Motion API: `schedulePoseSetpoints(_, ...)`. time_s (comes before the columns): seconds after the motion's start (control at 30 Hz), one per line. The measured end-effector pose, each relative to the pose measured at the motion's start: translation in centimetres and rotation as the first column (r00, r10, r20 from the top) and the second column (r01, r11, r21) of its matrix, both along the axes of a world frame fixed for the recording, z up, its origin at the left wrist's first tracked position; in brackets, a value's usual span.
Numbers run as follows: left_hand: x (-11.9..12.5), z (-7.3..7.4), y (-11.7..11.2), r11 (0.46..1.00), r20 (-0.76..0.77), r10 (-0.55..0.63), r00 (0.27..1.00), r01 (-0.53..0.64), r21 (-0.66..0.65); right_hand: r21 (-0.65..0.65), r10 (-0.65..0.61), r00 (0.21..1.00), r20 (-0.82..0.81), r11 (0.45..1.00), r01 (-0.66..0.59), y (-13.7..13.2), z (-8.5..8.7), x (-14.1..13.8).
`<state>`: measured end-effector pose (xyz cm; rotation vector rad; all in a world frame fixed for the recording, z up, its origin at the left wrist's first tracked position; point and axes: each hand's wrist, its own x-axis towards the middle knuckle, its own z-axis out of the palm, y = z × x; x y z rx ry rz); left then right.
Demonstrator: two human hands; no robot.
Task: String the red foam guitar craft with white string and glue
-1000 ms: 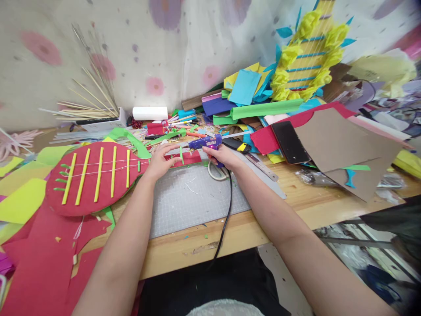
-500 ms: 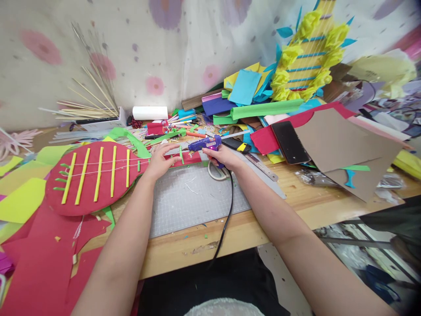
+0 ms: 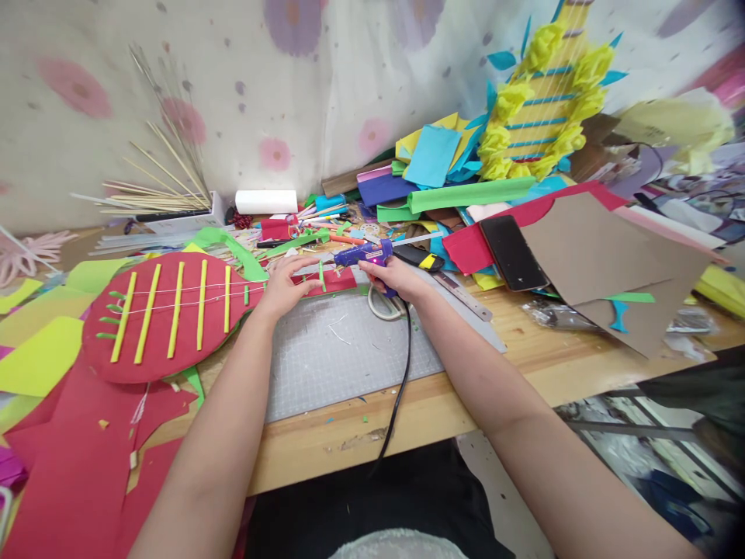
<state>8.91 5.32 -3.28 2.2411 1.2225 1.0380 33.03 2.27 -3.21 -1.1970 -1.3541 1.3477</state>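
My right hand is wrapped round a purple glue gun, whose nozzle points left over the neck's far end. A clear glue stick sticks out of its back, and a black cord hangs from its handle. A red craft instrument, guitar-like with yellow strips across its body, lies to the left. My left hand grips its narrow neck, thumb near a green strip. White strings run from the body to my left hand, where the fingers hide them.
Under the neck lies a grey cutting mat, with scissors and a metal ruler by my right hand. A phone rests beside cardboard. Behind stands a yellow flowered instrument. Red sheets cover the left front.
Very little differs. The instrument's body has shifted slightly to the right, and both hands keep their hold in nearly the same place.
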Motion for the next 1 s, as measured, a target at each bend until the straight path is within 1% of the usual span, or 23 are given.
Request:
schedulePoseSetpoints(0.33, -0.1, -0.2, 0.1, 1.0, 0.006, -0.014, 1.0, 0.014, -0.018, -0.01, -0.023, 1.0, 0.018, 1.0, 0.023, 0.0, 0.1, -0.1)
schedulePoseSetpoints(0.47, -0.1, -0.1, 0.1, 1.0, 0.001, -0.003, 1.0, 0.003, -0.022, -0.01, -0.053, 0.998, 0.032, 0.999, 0.053, 0.1, 0.0, 0.0)
schedulePoseSetpoints(0.53, 0.0, -0.1, 0.1, 1.0, 0.0, 0.006, 1.0, -0.006, -0.027, -0.001, -0.092, 0.995, 0.047, 0.996, 0.092, 0.1, 0.1, 0.4)
schedulePoseSetpoints(0.6, 0.0, 0.0, 0.0, 0.999, -0.004, 0.015, 1.0, -0.015, -0.03, 0.024, -0.181, 0.978, 0.105, 0.983, 0.18, 0.0, 0.4, 1.1)
schedulePoseSetpoints(0.67, 0.1, 0.1, -0.2, 0.999, -0.019, 0.032, 0.999, -0.032, -0.031, 0.064, -0.305, 0.931, 0.2, 0.952, 0.299, -0.2, 0.7, 2.1)
schedulePoseSetpoints(0.73, 0.3, 0.4, -0.4, 0.998, -0.053, 0.052, 0.997, -0.053, -0.029, 0.1, -0.413, 0.862, 0.295, 0.91, 0.402, -0.3, 0.8, 3.2)
schedulePoseSetpoints(0.8, 0.6, 0.9, -0.6, 0.997, -0.104, 0.066, 0.992, -0.068, -0.019, 0.137, -0.476, 0.801, 0.363, 0.877, 0.46, -0.4, 0.8, 4.1)
schedulePoseSetpoints(0.87, 1.0, 1.5, -0.8, 0.997, -0.151, 0.078, 0.986, -0.079, -0.002, 0.177, -0.487, 0.759, 0.433, 0.871, 0.459, -0.4, 0.6, 4.8)
schedulePoseSetpoints(1.0, 1.7, 2.2, -1.2, 0.996, -0.189, 0.086, 0.978, -0.083, 0.025, 0.236, -0.464, 0.661, 0.589, 0.882, 0.409, -0.3, -0.3, 5.4)
